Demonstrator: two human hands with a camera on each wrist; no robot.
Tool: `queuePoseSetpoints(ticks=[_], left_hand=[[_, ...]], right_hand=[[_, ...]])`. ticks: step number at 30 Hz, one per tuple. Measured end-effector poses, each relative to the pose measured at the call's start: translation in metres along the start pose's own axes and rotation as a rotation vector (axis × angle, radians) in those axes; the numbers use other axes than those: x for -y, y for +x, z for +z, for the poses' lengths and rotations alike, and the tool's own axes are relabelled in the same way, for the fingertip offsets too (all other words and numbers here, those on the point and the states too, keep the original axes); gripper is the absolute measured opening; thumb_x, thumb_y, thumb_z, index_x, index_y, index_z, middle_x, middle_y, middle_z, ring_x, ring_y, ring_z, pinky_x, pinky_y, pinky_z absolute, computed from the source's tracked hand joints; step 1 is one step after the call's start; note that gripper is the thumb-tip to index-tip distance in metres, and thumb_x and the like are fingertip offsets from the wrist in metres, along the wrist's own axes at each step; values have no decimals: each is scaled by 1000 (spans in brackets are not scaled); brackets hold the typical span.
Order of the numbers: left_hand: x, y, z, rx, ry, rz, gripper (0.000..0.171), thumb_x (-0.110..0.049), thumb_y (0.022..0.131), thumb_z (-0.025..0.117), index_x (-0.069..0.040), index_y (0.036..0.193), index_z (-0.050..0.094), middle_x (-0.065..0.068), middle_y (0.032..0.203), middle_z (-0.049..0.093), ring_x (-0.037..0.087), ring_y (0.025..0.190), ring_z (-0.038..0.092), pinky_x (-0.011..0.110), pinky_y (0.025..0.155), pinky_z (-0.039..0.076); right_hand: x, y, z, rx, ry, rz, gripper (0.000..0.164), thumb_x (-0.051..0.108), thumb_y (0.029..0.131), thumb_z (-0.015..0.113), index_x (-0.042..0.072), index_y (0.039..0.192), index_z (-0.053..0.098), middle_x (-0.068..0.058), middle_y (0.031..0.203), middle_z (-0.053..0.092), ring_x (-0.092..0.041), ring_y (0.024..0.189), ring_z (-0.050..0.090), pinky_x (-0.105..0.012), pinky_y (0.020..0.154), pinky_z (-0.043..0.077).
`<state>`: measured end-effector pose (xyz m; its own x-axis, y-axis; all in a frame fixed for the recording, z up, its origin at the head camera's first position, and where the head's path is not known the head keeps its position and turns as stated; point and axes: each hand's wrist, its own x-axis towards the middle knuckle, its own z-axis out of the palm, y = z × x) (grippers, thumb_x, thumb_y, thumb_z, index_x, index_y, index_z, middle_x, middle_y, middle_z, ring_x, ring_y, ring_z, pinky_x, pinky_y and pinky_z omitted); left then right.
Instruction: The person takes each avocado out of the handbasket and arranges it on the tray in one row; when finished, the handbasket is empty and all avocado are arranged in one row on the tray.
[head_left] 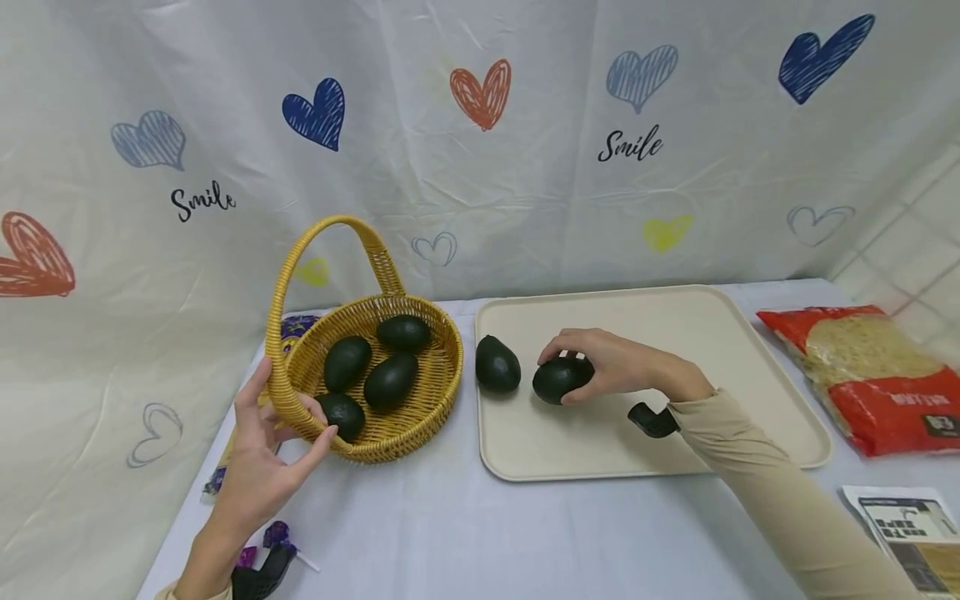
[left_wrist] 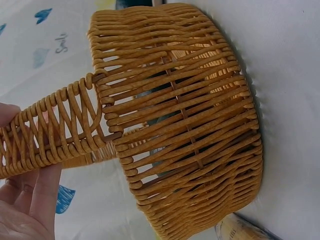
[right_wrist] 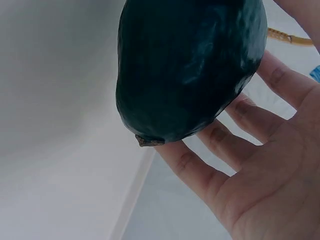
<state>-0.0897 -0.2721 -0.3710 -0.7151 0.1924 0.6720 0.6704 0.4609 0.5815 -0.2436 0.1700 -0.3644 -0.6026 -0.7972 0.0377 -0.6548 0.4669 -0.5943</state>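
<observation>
In the head view, my left hand [head_left: 258, 462] grips the lower part of the handle of a yellow wicker basket [head_left: 435, 400]. Several dark green avocados [head_left: 391, 381] lie inside it. The left wrist view shows the fingers around the woven handle [left_wrist: 55, 120], close to the basket's side. Over the beige tray [head_left: 720, 400], my right hand [head_left: 618, 362] holds an avocado [head_left: 557, 382] between thumb and fingers. From the right wrist, that avocado [right_wrist: 190, 65] appears large, stem end visible, with fingers behind it. A second avocado [head_left: 497, 364] lies at the tray's left edge.
A red-and-clear bag of pasta [head_left: 873, 375] lies right of the tray, with a printed sheet [head_left: 903, 529] nearer the front. Purple-wrapped lollipops [head_left: 276, 533] are by my left wrist. Part of a purple package [head_left: 296, 327] shows behind the basket. A heart-patterned cloth [head_left: 540, 192] hangs behind.
</observation>
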Motion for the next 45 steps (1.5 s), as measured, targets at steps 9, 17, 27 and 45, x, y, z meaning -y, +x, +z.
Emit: queuePoseSetpoints(ticks=[9, 17, 27, 45], left_hand=[[-1, -1, 0, -2, 20, -9, 120, 26, 67, 80, 3, 161, 8, -1, 96, 63, 6, 86, 62, 13, 76, 55], [0, -2, 1, 1, 11, -13, 116, 20, 73, 82, 3, 161, 8, -1, 96, 64, 7, 87, 62, 13, 77, 55], [-2, 1, 1, 2, 29, -20, 121, 29, 66, 80, 4, 160, 8, -3, 96, 63, 6, 86, 62, 13, 76, 55], [-5, -1, 0, 4, 84, -71, 126, 31, 64, 80, 1, 161, 7, -6, 96, 61, 3, 87, 61, 11, 75, 54]], right_hand=[[-9, 2, 7, 12, -10, -3, 50, 14, 82, 89, 6, 127, 69, -1, 121, 67, -25, 116, 63, -53, 103, 50], [-5, 1, 6, 21, -19, 44, 52, 12, 83, 89, 8, 130, 69, 0, 124, 66, -25, 120, 62, -51, 106, 48], [7, -1, 1, 19, -319, 52, 61, 10, 75, 94, 6, 130, 70, -5, 123, 68, -35, 118, 57, -56, 99, 48], [18, -14, 8, -124, -306, 8, 48, 4, 79, 91, 6, 123, 72, -2, 125, 61, -24, 112, 64, -43, 90, 58]])
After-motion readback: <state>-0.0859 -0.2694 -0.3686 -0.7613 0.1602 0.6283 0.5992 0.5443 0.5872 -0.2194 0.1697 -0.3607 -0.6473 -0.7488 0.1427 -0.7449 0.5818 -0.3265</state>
